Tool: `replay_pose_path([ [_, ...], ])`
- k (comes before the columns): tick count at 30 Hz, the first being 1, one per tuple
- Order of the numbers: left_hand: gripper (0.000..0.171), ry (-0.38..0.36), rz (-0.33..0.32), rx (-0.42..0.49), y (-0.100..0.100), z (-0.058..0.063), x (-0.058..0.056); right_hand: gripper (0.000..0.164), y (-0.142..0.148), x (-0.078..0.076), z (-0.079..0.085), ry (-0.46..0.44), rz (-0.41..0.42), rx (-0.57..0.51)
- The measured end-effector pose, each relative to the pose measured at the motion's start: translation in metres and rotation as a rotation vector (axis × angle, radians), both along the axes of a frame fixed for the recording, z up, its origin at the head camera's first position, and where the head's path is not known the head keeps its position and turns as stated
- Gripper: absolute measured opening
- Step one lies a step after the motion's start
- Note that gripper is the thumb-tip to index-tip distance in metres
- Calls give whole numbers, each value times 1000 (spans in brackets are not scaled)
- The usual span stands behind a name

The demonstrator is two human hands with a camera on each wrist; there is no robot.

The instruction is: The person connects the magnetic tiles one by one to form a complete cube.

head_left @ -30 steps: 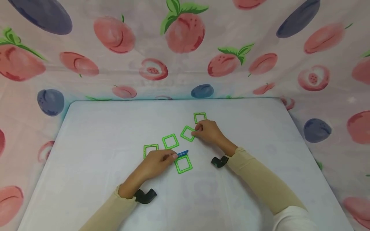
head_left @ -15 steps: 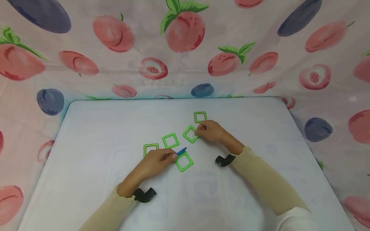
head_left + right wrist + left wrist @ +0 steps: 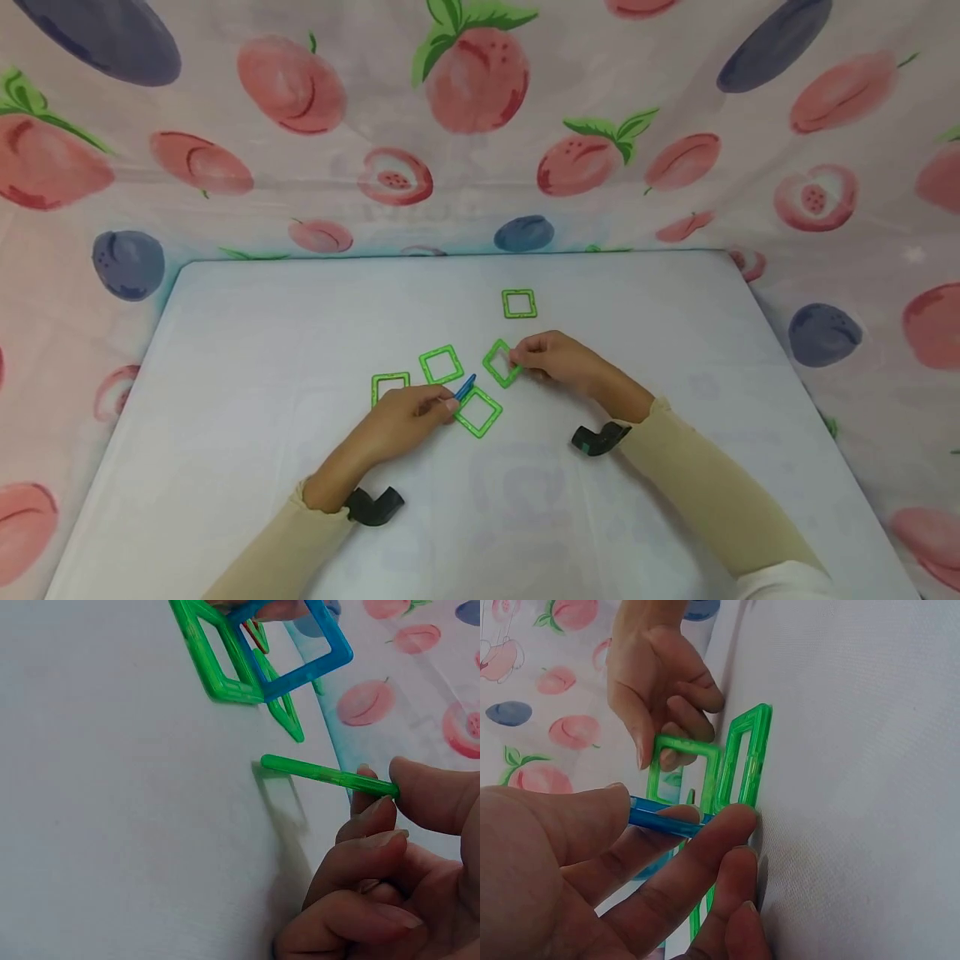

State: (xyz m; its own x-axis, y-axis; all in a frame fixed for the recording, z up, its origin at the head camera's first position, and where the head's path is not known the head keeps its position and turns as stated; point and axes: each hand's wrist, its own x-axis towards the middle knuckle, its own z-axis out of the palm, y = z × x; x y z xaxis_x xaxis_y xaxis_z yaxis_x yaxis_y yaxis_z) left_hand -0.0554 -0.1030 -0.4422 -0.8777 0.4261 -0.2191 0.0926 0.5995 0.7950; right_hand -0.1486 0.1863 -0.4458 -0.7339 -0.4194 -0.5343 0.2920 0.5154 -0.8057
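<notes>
My left hand [image 3: 405,427] pinches a blue square magnetic tile [image 3: 466,387] between thumb and fingers. The tile is tilted up and seen almost edge-on from the head; its open frame shows in the right wrist view. A green square magnetic tile [image 3: 491,423] meets the blue tile's lower edge and lies close over the table. My right hand [image 3: 557,360] holds another green square tile [image 3: 326,773] by one side, thumb against fingers. That tile is raised, with its shadow on the white surface below, and stands apart from the joined pair.
Two more green square tiles lie left of centre: one [image 3: 442,347] behind the left hand, and one [image 3: 391,377] partly covered by it. Another green tile [image 3: 519,316] lies farther back. A fruit-print cloth [image 3: 637,221] rises behind the white table [image 3: 262,333].
My right hand has brought its green tile toward the front, nearer the left hand's tiles. The blue tile and the green one joined to it have turned anticlockwise while the left hand stays put.
</notes>
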Motion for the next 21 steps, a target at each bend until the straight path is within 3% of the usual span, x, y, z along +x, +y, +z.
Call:
replay_pose_path([
  [10,27,-6,5,7,0,-1,1,25,-5,14,1,1,60,-24],
  [21,27,-7,21,4,1,0,2,23,-14,20,0,46,137,-45],
])
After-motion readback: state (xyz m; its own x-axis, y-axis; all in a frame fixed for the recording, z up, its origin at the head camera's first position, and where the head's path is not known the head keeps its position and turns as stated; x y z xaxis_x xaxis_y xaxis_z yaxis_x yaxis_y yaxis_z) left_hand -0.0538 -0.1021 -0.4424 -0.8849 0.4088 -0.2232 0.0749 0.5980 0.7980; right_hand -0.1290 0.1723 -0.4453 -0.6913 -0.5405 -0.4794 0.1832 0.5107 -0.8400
